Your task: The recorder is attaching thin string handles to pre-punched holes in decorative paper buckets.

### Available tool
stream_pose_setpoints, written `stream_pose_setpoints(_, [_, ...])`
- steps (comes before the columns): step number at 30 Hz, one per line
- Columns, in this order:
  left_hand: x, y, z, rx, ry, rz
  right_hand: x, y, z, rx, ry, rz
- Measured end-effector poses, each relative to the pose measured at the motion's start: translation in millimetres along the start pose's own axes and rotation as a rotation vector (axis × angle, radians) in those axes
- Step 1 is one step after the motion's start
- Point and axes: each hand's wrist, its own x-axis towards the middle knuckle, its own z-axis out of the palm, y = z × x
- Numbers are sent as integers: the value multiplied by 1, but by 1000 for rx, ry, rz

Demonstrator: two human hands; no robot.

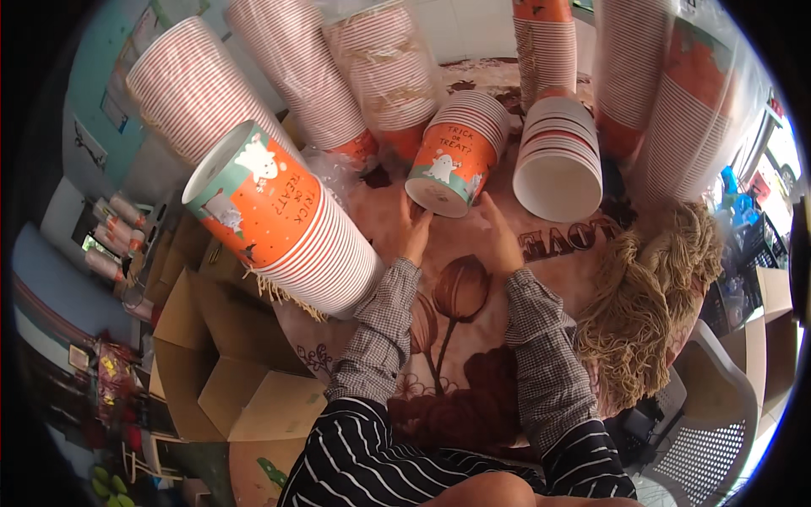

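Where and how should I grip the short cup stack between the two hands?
The short cup stack is probably best held by its orange wall, left hand from the left, right hand from the right: its base faces the person, leaving its round sides accessible.

Left forearm [378,325] stretches forward | right forearm [545,346] runs alongside | left hand [415,234] and right hand [504,241] angle inward, apart | fingers [492,213] point away from the body
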Motion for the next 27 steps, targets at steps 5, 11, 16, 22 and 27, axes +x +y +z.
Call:
stream_pose_setpoints(5, [-6,-4,-12,-69,-43,-50,4,-5,0,46,80,52])
stream_pose_setpoints(11, [-31,9,4,-281,-225,-36,11,15,-15,-48,391,154])
stream_pose_setpoints(16, [-42,24,9,-247,-291,-60,18,25,-33,-256,362,203])
stream_pose_setpoints(22, [-13,50,32,-64,-140,287,19,49,-28,-175,398,51])
stream_pose_setpoints(27, [80,90,82,418,-16,756,17,52,-19,-288,293,71])
